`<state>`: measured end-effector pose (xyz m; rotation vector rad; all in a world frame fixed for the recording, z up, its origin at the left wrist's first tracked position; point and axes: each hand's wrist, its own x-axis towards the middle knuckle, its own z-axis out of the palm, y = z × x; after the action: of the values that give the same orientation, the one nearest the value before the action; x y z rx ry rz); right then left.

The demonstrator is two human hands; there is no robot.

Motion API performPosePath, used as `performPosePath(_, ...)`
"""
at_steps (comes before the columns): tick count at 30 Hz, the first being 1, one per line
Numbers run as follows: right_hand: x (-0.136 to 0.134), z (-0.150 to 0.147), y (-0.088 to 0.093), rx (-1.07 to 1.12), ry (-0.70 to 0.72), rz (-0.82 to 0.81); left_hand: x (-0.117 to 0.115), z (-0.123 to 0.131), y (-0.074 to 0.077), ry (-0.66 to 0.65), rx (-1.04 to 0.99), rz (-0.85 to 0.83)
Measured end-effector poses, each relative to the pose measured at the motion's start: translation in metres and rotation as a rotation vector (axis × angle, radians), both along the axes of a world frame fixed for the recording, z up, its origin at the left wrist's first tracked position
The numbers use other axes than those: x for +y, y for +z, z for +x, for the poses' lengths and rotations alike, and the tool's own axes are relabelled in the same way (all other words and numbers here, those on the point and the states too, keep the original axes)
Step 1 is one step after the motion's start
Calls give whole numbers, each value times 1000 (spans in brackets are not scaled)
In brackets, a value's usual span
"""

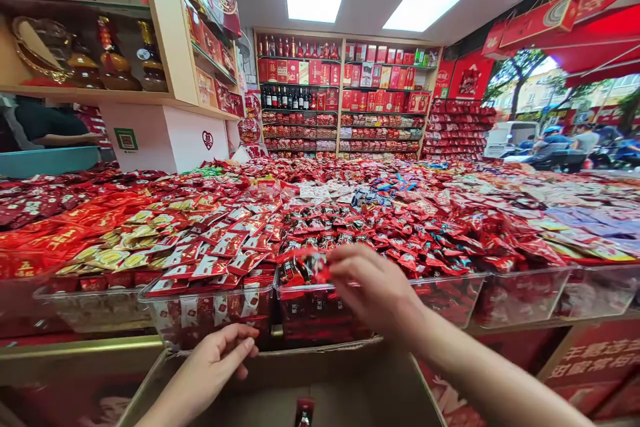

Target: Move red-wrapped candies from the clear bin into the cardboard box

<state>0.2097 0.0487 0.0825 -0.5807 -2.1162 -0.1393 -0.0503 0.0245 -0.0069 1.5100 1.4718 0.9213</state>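
Note:
My right hand (373, 283) is over the front of a clear bin (320, 330) of red and black wrapped candies (330, 230). Pinched at its fingertips is a small red candy packet (316, 267), partly blurred by motion. My left hand (215, 363) hovers over the left part of an open cardboard box (345, 373), fingers loosely curved and apart, holding nothing. At the bottom of that box lies one dark red packet (305, 412). Left of the candy bin, another clear bin (200, 313) is heaped with red and white packets (235, 237).
More bins of wrapped sweets (520, 293) spread across the wide display. Shelves (345, 100) with bottles and red boxes line the back wall. A cabinet (165, 20) juts in at upper left, near a person in dark clothing (50, 120). The street lies to the right.

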Motion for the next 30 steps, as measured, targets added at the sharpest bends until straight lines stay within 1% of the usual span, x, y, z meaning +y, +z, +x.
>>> performPosePath(1,20,6,12,-23,-77,22,1,-1,-2,-3,-9,-3)
performPosePath(3,63,15,30,-134,-256,6,2,-2,-5,-7,-29,-6)
performPosePath(5,104,22,39,-238,-452,-39,2,-3,-7,-9,-46,-13)
performPosePath(7,135,26,41,-282,-537,-69,3,-5,-9,-12,-65,-27)
performPosePath(10,163,26,36,-312,-563,-96,4,-6,-15,23,-95,-32)
performPosePath(14,178,20,26,-361,-553,-120,4,-4,-19,96,-126,13)
performPosePath(18,183,18,21,-427,-521,-147,4,-2,-20,117,-140,2)
performPosePath(24,183,21,19,-495,-481,-196,5,-3,-20,119,-156,5)
performPosePath(30,183,23,20,-456,-478,-221,6,-4,-23,109,-169,-4)
